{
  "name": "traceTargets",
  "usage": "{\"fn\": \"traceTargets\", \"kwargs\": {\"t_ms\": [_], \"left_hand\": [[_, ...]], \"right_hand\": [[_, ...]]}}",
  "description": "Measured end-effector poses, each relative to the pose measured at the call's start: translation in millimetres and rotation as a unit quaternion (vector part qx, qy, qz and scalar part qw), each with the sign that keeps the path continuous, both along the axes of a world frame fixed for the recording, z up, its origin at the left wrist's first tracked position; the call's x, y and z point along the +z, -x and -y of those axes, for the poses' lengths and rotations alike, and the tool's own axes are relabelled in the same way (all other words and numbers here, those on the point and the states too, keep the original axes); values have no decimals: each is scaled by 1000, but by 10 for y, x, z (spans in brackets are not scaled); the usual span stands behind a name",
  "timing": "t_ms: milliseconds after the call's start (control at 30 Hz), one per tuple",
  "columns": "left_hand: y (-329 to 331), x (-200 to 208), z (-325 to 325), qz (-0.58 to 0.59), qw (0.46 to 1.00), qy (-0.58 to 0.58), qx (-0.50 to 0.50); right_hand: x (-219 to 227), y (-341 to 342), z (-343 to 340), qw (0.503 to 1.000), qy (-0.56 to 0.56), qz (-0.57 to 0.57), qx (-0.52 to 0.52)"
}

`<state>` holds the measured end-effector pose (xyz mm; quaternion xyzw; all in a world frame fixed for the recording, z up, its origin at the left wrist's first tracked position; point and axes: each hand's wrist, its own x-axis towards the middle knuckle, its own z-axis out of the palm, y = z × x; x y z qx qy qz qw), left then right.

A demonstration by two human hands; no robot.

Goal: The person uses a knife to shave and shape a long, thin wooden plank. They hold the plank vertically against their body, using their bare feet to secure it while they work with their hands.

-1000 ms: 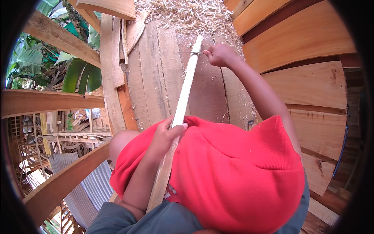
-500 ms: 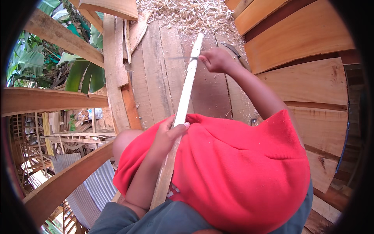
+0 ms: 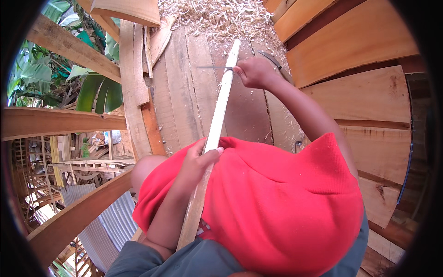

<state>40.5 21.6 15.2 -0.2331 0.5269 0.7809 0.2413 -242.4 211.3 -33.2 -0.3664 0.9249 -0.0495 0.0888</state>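
Note:
A long pale wooden stick (image 3: 219,108) slants from my lap up toward the far floor. Its far part is white and freshly shaved; the near part is browner and rough. My left hand (image 3: 199,161) is closed around the stick at its middle, against my red shirt. Farther up, my right hand (image 3: 255,72) is a fist beside the stick's far end. From it a knife (image 3: 212,68) reaches leftward across the stick, its thin dark blade seen nearly edge-on. The fist hides the handle.
Curled wood shavings (image 3: 221,18) cover the far plank floor (image 3: 194,87). A dark curved blade tool (image 3: 271,59) lies beyond my right wrist. Stacked boards (image 3: 360,101) form a wall on the right. Loose boards (image 3: 134,83) and open rails (image 3: 64,121) stand to the left.
The knife shows more clearly, reaching left across the stick near the same spot. My right fist has shifted only slightly, and my left hand keeps its hold. The view has moved a little.

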Motion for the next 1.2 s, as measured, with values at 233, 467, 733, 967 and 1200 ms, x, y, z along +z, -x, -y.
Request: {"fn": "traceTargets", "kwargs": {"t_ms": [233, 467, 733, 967, 1200], "left_hand": [[-39, -35, -60, -8, 1000, 8, -16], [-4, 59, -7, 8, 1000, 4, -1], [0, 94, -42, -2, 1000, -11, 6], [-5, 65, -123, 3, 1000, -4, -10], [1, 123, -268, -10, 999, 17, -32]], "right_hand": [[-148, 546, -373, 973, -33, -33, -227], [-234, 3, -177, 996, 83, 24, 15], [84, 85, -352, 974, 65, 23, -215], [432, -557, -179, 968, 143, 151, -141], [424, -549, -231, 990, 56, 46, -122]]}}
